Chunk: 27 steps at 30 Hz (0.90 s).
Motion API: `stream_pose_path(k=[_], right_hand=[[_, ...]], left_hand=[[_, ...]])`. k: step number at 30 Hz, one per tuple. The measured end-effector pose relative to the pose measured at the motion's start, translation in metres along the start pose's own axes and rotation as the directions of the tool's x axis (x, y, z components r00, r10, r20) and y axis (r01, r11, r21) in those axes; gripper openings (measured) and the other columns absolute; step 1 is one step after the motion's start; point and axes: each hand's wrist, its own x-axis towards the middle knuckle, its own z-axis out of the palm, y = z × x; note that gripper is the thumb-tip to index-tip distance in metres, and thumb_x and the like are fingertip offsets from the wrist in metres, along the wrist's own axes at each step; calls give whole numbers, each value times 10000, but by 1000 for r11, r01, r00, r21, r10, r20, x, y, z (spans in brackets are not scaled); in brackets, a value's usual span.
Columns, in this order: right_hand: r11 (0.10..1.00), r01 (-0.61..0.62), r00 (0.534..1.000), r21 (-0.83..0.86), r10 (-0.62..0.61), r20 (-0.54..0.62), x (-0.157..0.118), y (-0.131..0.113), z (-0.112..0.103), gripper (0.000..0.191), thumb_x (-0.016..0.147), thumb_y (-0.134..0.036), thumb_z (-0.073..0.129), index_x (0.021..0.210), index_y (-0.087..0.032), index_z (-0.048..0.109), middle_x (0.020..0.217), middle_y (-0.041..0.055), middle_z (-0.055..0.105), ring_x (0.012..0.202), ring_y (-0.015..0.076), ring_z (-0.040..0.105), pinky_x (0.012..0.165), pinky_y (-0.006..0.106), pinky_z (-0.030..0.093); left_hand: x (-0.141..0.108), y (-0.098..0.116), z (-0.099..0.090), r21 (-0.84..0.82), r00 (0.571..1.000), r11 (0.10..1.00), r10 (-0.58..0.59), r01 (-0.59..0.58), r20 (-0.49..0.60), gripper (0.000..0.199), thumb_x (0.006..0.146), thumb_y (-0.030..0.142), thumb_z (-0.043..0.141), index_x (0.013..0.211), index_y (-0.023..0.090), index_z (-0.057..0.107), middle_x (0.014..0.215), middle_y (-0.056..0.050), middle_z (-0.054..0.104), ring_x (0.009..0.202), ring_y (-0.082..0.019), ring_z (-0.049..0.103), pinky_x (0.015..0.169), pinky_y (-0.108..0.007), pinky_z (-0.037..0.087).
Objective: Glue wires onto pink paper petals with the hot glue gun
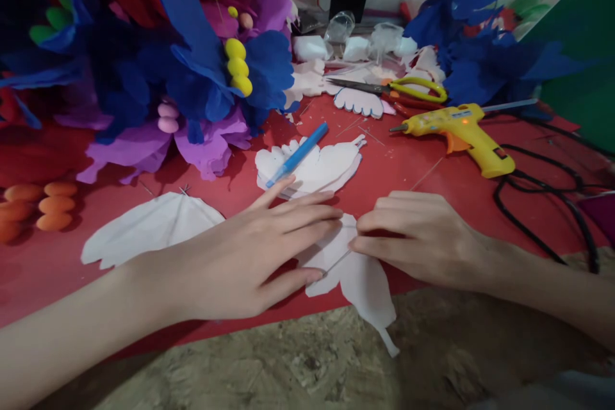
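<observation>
White cut petals [368,285] lie at the front edge of the red table, with a thin wire across them. My left hand [269,246] rests on them, fingers spread, its thumb at the wire's lower end. The fingers of my right hand [413,237] are pinched together at the wire's other end. Just beyond my left hand is a stack of white petals [336,163] with a blue pen [300,154] on top. Another white petal piece [148,230] with wires lies left, partly behind my left forearm.
A yellow glue gun [461,131] with a black cord [538,230] lies at the right on the red table [398,170]. Yellow-handled scissors [394,88] sit behind. Blue and purple paper flowers [206,64] fill the back left; more blue ones [480,38] stand back right.
</observation>
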Motion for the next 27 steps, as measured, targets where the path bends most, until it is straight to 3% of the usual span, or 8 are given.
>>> stream_pose_path(k=[4,10,13,20,27], right_hand=[[1000,0,1000,3,0,-4,0,1,1,302,906,-180,403,713,-224,631,571,-27,504,580,98,427,568,230,286],[1000,-1,1000,-6,1,-5,-1,-1,0,297,905,-189,410,707,-223,629,569,-29,512,578,99,430,562,233,289],[1000,16,1000,-7,-16,-5,2,0,0,303,909,-186,405,696,-211,618,572,-33,526,574,100,422,557,235,289],[995,94,995,17,-94,15,-1,18,-6,288,913,-123,365,769,-161,612,742,-12,660,628,102,481,594,245,340],[998,40,999,43,-41,21,-5,28,-11,226,904,-177,418,811,-150,623,804,25,663,744,113,561,697,242,415]], left_hand=[[0,0,0,0,1000,1000,-1,1,-6,428,891,285,459,1285,124,418,1363,-92,469,1343,-194,281,1143,-426,34],[0,0,1,1,1000,1000,4,-4,-24,468,883,382,473,1260,106,451,1347,-108,484,1329,-200,310,1145,-388,95],[0,-1,4,17,1000,1000,2,-2,-29,491,877,408,479,1273,121,433,1358,-102,472,1334,-198,299,1147,-402,68],[-1,-2,4,9,999,1000,18,-18,-37,468,877,371,483,1274,127,433,1338,-107,492,1317,-210,333,1146,-425,88],[-2,-2,5,46,1000,999,6,-5,-20,485,881,388,465,1295,142,405,1370,-75,461,1329,-188,310,1145,-413,112]])
